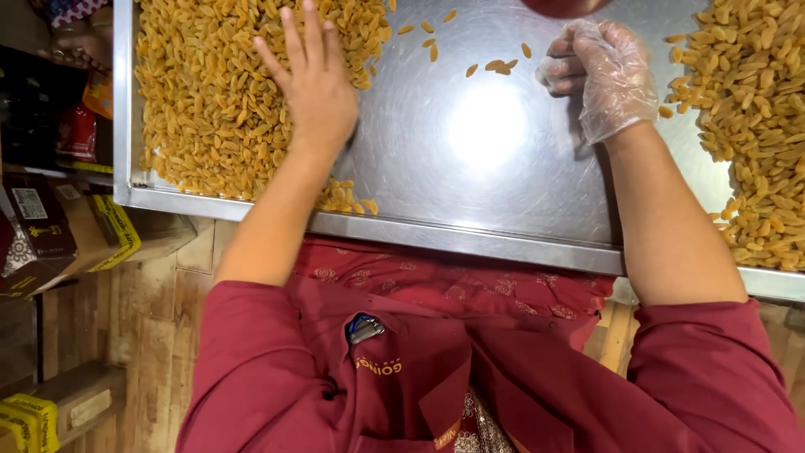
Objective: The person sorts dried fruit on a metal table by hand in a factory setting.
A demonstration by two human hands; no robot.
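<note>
Polished steel makes up the surface (503,193), a rimmed tray-like top with a bright glare at its middle and a wooden floor (151,310) below its near edge; the left hand (314,84), bare, lies flat and palm down on the left heap of golden raisins (210,101), its fingers (293,38) spread wide and pointing away from the person, gripping nothing; the right hand (608,75), in a thin clear glove, rests beyond the glare with its fingers (562,71) curled inward toward the left heap; whether they pinch a raisin cannot be told. A few loose raisins (495,65) lie scattered just left of that hand, their long axes pointing every way; a second heap (755,126) right of the glare is cut off by the frame edge; a dark red round object (562,7) at the top is mostly out of view.
</note>
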